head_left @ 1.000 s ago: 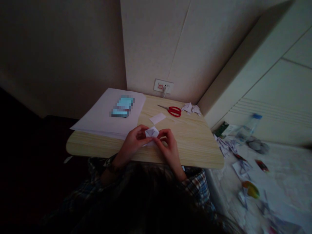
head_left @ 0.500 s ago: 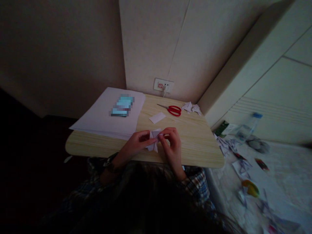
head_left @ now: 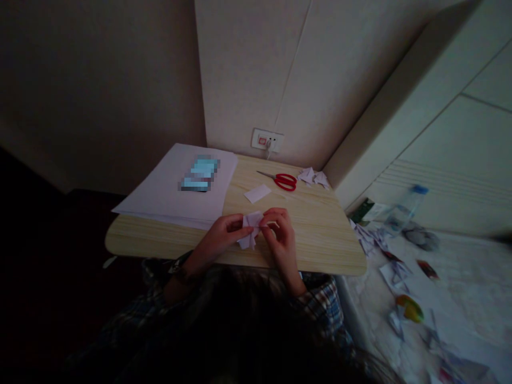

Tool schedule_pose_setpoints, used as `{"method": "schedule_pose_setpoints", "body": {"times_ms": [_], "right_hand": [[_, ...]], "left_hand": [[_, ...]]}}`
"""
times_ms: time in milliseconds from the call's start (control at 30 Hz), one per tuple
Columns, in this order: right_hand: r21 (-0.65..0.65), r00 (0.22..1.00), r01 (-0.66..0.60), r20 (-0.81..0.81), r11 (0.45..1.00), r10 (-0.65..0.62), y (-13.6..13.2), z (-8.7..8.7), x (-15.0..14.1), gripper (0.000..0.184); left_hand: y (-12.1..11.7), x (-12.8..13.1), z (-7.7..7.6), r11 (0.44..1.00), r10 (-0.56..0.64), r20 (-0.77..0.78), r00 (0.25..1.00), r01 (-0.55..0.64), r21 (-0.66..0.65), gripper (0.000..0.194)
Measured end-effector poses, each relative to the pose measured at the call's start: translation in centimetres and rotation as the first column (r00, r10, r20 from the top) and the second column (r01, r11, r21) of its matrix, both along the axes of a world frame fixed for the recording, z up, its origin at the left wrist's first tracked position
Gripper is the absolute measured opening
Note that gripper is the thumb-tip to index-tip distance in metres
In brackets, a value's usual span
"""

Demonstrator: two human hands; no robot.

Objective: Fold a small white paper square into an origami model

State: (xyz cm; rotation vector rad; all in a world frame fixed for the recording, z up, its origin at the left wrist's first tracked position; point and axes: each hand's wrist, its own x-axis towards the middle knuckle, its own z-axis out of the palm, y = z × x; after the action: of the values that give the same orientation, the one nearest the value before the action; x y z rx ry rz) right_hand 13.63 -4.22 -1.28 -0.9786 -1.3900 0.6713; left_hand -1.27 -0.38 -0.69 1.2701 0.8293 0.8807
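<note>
Above the front part of the wooden table (head_left: 320,234), both hands hold one small folded piece of white paper (head_left: 251,220). My left hand (head_left: 222,234) grips its left side, thumb across the front. My right hand (head_left: 282,232) pinches its right edge between thumb and fingertips. Pointed flaps hang from the paper's lower part. Just beyond the hands lies a small flat white paper rectangle (head_left: 258,193). Behind that are scissors with red handles (head_left: 285,182), closed, tips toward the left. Two folded paper pieces (head_left: 307,176) sit at the table's back right corner.
Large white sheets (head_left: 160,181) cover the table's left side, with a lit phone (head_left: 202,173) on top. A wall socket (head_left: 267,140) with a plug is behind the table. To the right, a bed (head_left: 460,266) bears a plastic bottle (head_left: 406,210) and several folded papers (head_left: 366,237).
The folded paper has shifted and its upper part looks more spread and flat. My right fingers have moved slightly along its right edge. The whole view has drifted a little.
</note>
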Motion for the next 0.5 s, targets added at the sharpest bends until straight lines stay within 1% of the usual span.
{"method": "schedule_pose_setpoints", "body": {"times_ms": [100, 167, 233, 267, 333, 400, 433, 500], "right_hand": [[-0.025, 0.999, -0.017, -0.028, 1.000, 0.016, 0.06, -0.05, -0.09, 0.009], [-0.056, 0.999, -0.009, -0.046, 0.998, 0.006, 0.09, -0.12, -0.16, 0.006], [-0.078, 0.998, 0.016, -0.057, 0.997, -0.020, 0.10, -0.19, -0.18, 0.007], [-0.078, 0.998, 0.032, -0.050, 0.996, -0.036, 0.10, -0.20, -0.17, 0.007], [-0.056, 0.997, 0.076, -0.002, 0.996, -0.076, 0.08, -0.17, -0.15, 0.004], [-0.019, 0.991, 0.121, 0.061, 0.993, -0.119, 0.03, -0.05, -0.15, 0.010], [0.000, 0.987, 0.138, 0.081, 0.990, -0.138, 0.00, 0.02, -0.17, 0.011], [0.035, 0.982, 0.164, 0.090, 0.986, -0.167, -0.05, 0.14, -0.22, 0.006]], "left_hand": [[0.11, 0.03, -0.03, 1.000, 0.013, -0.006, 1.000, -0.013, -0.008, 0.031], [0.15, 0.03, -0.05, 1.000, 0.029, -0.011, 1.000, -0.029, -0.011, 0.032], [0.10, 0.00, -0.11, 0.998, 0.064, -0.025, 0.998, -0.063, 0.008, 0.031], [0.04, -0.01, -0.16, 0.996, 0.086, -0.039, 0.996, -0.085, 0.035, 0.030], [-0.17, -0.05, -0.27, 0.982, 0.145, -0.091, 0.985, -0.132, 0.136, 0.026], [-0.42, -0.06, -0.36, 0.951, 0.209, -0.152, 0.966, -0.164, 0.262, 0.019], [-0.53, -0.06, -0.38, 0.933, 0.233, -0.178, 0.956, -0.169, 0.316, 0.016], [-0.71, -0.04, -0.35, 0.909, 0.254, -0.206, 0.945, -0.161, 0.384, 0.013]]}}
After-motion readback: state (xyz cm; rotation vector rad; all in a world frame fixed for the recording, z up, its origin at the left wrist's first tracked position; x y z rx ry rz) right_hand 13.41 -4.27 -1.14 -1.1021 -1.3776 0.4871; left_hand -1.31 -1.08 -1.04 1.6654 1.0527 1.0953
